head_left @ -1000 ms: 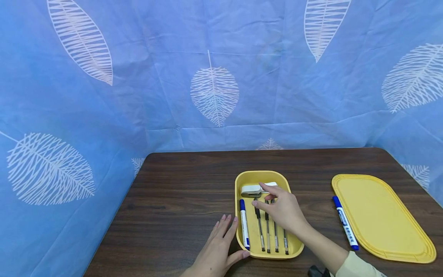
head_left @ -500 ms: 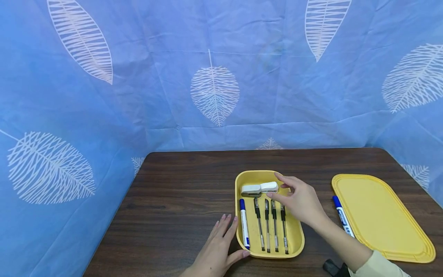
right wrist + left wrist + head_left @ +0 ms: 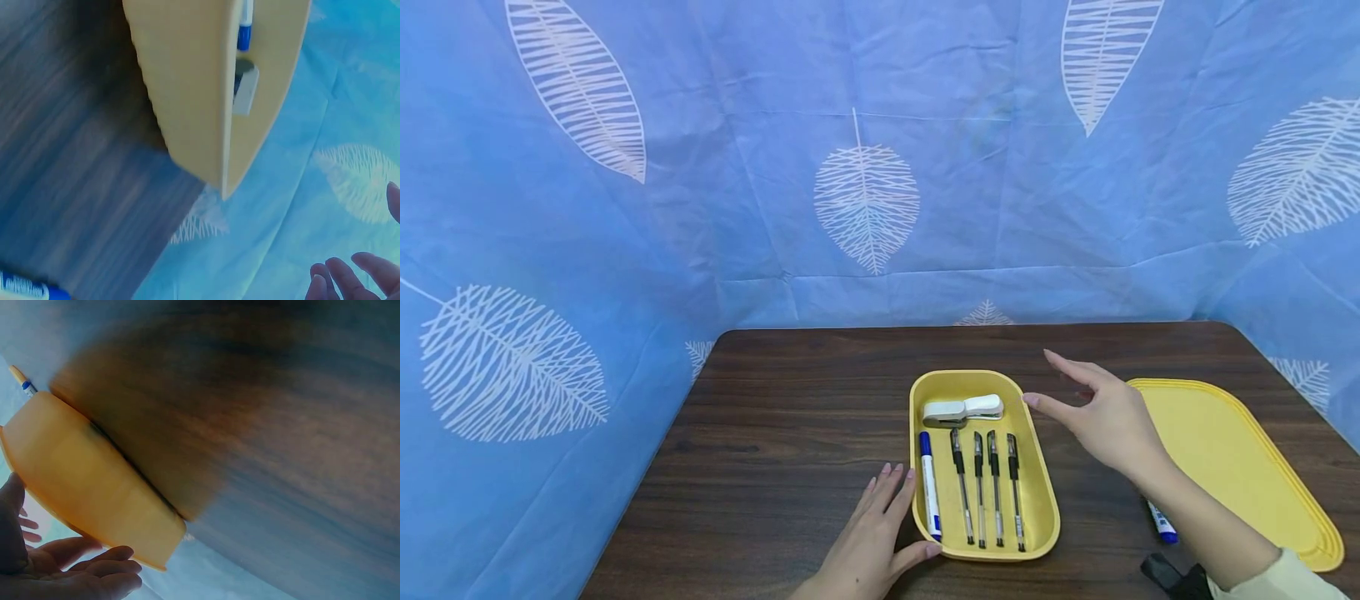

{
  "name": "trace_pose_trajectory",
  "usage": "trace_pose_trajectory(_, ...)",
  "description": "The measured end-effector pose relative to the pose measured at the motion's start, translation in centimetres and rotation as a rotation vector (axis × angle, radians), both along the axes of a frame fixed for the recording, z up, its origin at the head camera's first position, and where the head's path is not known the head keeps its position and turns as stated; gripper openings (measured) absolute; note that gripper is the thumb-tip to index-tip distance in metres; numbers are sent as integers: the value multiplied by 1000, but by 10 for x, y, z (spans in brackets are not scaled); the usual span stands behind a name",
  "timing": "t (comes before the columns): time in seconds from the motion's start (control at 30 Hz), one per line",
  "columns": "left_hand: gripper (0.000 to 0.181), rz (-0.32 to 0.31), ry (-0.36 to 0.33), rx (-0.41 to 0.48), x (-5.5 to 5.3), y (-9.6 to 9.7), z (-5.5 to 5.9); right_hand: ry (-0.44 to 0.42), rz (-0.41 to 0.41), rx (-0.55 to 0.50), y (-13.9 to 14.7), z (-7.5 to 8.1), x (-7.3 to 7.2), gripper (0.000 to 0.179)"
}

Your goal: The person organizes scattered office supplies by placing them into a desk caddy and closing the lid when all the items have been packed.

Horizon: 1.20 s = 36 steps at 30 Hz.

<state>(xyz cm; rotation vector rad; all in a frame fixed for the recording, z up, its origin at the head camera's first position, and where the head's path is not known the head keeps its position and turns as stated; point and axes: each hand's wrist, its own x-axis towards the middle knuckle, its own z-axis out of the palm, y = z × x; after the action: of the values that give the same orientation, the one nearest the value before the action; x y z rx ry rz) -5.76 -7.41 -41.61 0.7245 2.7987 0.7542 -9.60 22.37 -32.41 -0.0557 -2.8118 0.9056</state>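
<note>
A yellow box [image 3: 1047, 508] stands on the table, with a white stapler [image 3: 962, 409] lying across its far end. Several black-capped pens [image 3: 979, 492] lie side by side below the stapler, beside a blue-capped white marker [image 3: 929, 492] along the left wall. My left hand [image 3: 868, 529] rests at the box's near left corner, fingers straight and thumb at the near rim. In the left wrist view its fingers [image 3: 115, 565] lie along the rim. My right hand [image 3: 1108, 417] is spread and holds nothing, just beyond the right wall, its thumb tip close to the rim.
A yellow lid [image 3: 1232, 458] lies flat at the right, partly behind my right forearm. A second blue-and-white marker [image 3: 1162, 523] lies by the lid's left edge, mostly hidden by that arm. Blue cloth [image 3: 865, 67] with white leaves hangs behind the table [image 3: 790, 400].
My right hand has moved right, from over the stapler and pens to outside the box. Its arm now covers most of the loose marker. The left hand and the box's contents stay put.
</note>
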Motion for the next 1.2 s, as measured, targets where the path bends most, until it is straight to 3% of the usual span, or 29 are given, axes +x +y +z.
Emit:
trace_pose_trajectory(0.2,84,5,-11,-2,0,0,0,-1,-46,23,25,6,5,77)
trace_pose_trajectory(0.5,84,16,-23,-7,0,1,-1,-78,-81,11,53,2,10,77)
trace_pose_trajectory(0.9,85,25,-59,1,-1,1,0,-53,-124,41,72,-18,19,73)
trace_pose_trajectory(1.2,85,19,-48,-9,-1,2,0,-84,-161,70,86,-37,24,73)
